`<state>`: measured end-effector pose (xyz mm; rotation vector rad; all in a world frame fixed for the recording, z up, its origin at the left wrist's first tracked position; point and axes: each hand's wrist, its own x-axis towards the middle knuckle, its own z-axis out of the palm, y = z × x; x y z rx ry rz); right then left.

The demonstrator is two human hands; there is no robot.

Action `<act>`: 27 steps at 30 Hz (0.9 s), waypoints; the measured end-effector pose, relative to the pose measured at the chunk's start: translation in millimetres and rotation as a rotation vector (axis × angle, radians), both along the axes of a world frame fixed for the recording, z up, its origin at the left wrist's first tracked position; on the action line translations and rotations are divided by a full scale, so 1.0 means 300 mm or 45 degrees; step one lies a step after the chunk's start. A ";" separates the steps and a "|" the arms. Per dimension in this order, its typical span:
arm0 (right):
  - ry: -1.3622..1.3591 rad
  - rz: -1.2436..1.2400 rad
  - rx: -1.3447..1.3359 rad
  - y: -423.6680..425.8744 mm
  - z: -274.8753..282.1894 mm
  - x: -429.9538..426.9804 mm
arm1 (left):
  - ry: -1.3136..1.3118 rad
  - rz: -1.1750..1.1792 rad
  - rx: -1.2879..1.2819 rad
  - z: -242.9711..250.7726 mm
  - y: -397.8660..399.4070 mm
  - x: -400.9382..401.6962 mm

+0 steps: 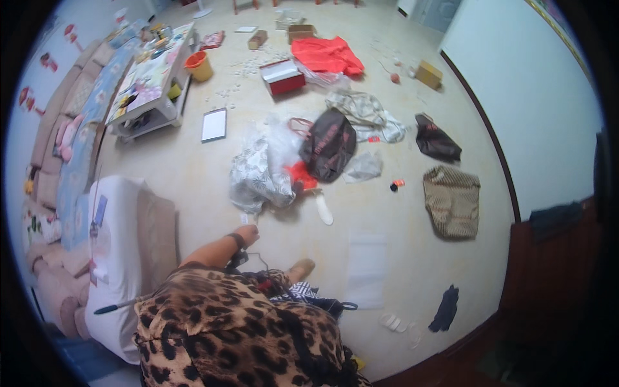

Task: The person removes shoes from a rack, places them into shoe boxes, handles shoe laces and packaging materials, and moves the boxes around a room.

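My left hand (249,235), with a dark band at the wrist, reaches over the floor with curled fingers; whether it holds anything is unclear. Just beyond it are a small white tag (243,219) and a clear plastic bag with a leaf-patterned cloth (258,169). A dark printed bag (330,145) lies beside that, with red cloth (303,175) and a white insole-like piece (324,208) near its lower edge. My right hand is out of view. Close to my leopard-print top (232,329) are a bare foot (302,267), partly hidden, and a blue-and-white patterned cloth (302,291).
A white-covered sofa end (116,261) stands at the left, below a long low table (150,82). Around the floor lie a red box (285,83), a checked bag (452,203), another dark bag (435,138), a white sheet (366,271) and slippers (394,322). An orange bin (199,67) stands further off.
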<state>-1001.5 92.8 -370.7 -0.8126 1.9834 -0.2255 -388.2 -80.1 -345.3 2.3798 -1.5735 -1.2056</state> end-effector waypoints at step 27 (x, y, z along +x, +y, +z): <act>-0.228 0.712 -0.148 -1.414 0.158 -0.183 | 0.269 1.347 -0.177 0.091 0.596 -0.506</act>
